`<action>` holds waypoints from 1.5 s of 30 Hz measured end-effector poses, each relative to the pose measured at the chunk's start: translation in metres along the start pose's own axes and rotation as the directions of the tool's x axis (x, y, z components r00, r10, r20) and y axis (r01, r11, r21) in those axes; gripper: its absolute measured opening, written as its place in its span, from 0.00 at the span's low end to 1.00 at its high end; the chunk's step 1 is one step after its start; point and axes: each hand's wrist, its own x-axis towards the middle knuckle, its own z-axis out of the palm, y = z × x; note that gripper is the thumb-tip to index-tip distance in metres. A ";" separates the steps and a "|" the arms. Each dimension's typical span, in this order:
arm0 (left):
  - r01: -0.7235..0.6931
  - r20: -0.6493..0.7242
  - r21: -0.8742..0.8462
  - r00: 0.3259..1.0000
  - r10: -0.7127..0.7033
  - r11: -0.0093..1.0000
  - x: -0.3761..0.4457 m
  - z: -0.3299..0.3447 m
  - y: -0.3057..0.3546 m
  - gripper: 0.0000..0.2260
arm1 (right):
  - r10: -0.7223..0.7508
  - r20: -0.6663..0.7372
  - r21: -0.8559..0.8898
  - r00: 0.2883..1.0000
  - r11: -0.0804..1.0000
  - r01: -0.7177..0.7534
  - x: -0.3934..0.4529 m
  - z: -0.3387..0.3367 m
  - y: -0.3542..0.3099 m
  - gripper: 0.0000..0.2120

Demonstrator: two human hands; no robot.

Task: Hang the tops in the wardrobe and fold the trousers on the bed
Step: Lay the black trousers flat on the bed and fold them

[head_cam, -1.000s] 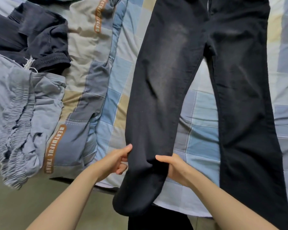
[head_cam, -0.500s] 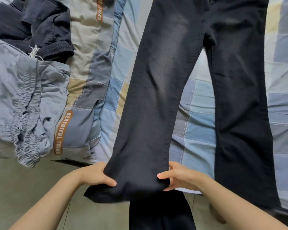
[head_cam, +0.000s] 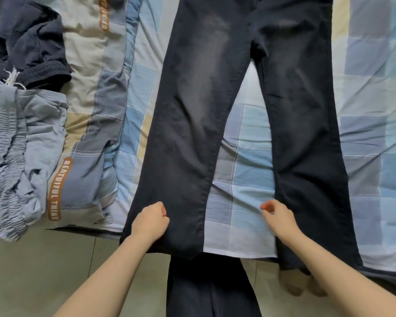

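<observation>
Black jeans [head_cam: 192, 110] lie flat on the checked blue bed sheet [head_cam: 238, 156], legs spread apart and pointing toward me, hems hanging over the bed's near edge. My left hand [head_cam: 150, 221] is curled into a fist on the lower part of the left leg, gripping the fabric near the hem. Blurred, my right hand [head_cam: 278, 217] sits at the inner edge of the right leg with its fingers curled. Whether it holds the cloth is not visible.
A crumpled grey-blue garment with elastic [head_cam: 9, 145] and a dark navy garment [head_cam: 28, 42] lie at the left on a beige and grey quilt [head_cam: 85, 65]. The tiled floor [head_cam: 32, 271] runs along the bed's near edge. My own dark trouser leg [head_cam: 210, 289] stands below.
Both hands held the left leg's hem and pulled it toward me. Since then the right hand has let go and moved right to the other leg; the left leg lies flatter.
</observation>
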 end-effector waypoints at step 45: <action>-0.454 0.012 0.095 0.890 0.455 0.886 -0.026 0.120 0.284 0.16 | 0.132 -0.089 0.185 0.987 0.976 -0.114 0.105 -0.147 0.133 0.10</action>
